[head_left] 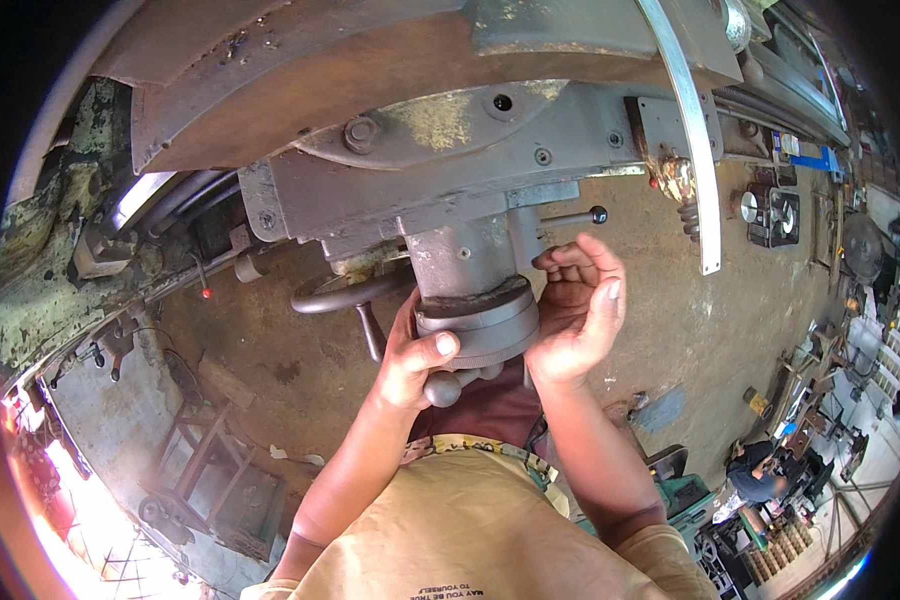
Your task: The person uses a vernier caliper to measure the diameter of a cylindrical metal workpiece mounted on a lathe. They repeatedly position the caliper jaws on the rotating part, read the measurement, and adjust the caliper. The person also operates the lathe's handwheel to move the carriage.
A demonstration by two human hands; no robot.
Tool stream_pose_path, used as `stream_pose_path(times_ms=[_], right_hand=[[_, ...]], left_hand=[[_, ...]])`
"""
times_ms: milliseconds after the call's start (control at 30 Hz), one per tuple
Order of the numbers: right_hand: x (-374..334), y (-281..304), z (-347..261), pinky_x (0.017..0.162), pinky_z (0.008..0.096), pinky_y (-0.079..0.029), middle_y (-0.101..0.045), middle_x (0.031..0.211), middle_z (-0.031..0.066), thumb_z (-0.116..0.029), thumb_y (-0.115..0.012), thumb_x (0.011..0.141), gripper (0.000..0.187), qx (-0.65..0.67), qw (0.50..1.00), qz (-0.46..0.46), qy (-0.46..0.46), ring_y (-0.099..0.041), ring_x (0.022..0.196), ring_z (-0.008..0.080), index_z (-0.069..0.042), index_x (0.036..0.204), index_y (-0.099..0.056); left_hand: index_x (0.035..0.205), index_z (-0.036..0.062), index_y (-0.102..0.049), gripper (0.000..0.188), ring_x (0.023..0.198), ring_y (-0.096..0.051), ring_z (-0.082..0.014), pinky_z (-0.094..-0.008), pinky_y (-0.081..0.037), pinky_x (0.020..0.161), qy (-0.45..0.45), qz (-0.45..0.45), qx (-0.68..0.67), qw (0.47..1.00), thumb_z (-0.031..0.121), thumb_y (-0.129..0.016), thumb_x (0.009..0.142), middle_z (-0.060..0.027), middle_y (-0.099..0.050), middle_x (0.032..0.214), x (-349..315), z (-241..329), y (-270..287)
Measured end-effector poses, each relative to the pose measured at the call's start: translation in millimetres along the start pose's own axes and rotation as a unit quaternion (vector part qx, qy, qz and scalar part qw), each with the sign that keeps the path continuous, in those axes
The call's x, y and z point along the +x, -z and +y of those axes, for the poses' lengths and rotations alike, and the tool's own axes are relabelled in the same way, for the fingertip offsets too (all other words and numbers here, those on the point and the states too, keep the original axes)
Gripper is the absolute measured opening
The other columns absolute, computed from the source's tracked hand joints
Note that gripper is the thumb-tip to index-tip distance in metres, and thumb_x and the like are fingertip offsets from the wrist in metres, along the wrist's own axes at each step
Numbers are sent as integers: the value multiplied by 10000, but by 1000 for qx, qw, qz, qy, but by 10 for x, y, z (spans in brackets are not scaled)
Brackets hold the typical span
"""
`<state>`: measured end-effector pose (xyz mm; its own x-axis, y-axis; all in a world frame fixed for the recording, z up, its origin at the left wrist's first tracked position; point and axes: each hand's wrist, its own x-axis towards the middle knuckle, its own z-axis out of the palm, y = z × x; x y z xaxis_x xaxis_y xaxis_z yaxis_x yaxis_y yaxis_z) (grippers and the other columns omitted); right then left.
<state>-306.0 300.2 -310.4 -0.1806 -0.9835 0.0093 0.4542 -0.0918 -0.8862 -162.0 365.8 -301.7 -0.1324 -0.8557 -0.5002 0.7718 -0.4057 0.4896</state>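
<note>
A lathe's cross-slide housing [460,262] juts toward me, ending in a round grey dial collar [485,325]. My left hand [415,350] is closed round the collar's left side, thumb in front and the other fingers mostly hidden behind it. Below the collar sits a ball-ended crank handle [443,389], close under my left thumb. On the right, my right hand [582,315] is raised beside the collar with its palm turned inward. Its fingers are loosely curved and apart, holding nothing. Whether its heel touches the collar, I cannot tell.
A handwheel [345,296] with a hanging grip is left of the collar. A black-knobbed lever [580,217] points right behind my right hand. One bright metal strip [692,150] hangs down at the right. Another person [755,480] is at the far lower right.
</note>
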Motion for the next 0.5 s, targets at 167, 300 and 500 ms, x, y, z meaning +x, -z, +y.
stream_pose_path(times_ms=[167,300,500], right_hand=[[-35,81,4,929,396,-518,-654,1046,160,-423,-525,1043,559,28,995,95,33,-636,995,253,75,1296,-533],[-83,77,18,928,395,-509,-645,1024,147,-412,-533,1040,533,-13,999,46,-7,-630,965,245,63,1281,-541],[-68,126,-10,899,390,-518,-648,1032,152,-426,-480,1059,530,3,995,88,40,-633,955,246,51,1280,-541]], left_hand=[[1383,-61,-445,903,717,-704,-231,-327,-562,574,1,-4,-4,1000,424,-855,741,-189,-699,1010,-3,8,-8],[1390,-62,-436,919,707,-697,-223,-324,-559,572,3,-9,4,1000,433,-859,741,-185,-696,997,-1,8,13],[1398,-59,-426,925,722,-696,-225,-330,-563,581,4,-13,0,1000,428,-868,748,-184,-691,1026,-3,-22,64]])
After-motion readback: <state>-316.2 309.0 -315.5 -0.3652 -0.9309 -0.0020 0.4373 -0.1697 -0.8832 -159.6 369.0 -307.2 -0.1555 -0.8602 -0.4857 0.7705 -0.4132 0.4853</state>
